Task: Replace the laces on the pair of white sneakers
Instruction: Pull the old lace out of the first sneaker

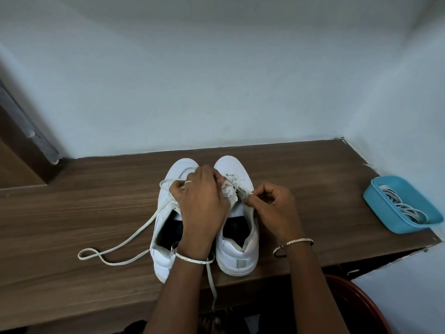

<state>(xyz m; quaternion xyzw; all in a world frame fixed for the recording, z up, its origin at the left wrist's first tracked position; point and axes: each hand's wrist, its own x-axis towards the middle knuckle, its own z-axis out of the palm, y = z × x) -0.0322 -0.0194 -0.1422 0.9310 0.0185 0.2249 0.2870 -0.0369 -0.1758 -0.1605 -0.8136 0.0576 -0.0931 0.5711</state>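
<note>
Two white sneakers stand side by side on the tabletop [72,213], toes away from the person. Left sneaker [179,168]: its loose lace [120,244] is already slack, trailing left across the wood and over the near edge. Work is on the right sneaker [240,257]. The right hand [274,208] pinches a strand of the old lace [234,183] between thumb and forefinger, just at the eyelet flap. The left hand [204,203] is curled over the eyelet row and seems to brace the upper, though its fingertips are hidden, so the exact grip is uncertain. The hands are close together but not touching. The step reads as unthreading. It probably goes best one crossing at a time from the top down, bracing hand firm so the sneaker does not skid, slack fed evenly so the tip does not snag in an eyelet. The fresh laces [399,206] wait in the blue tray [379,212], well apart to the right, not yet touched.
</note>
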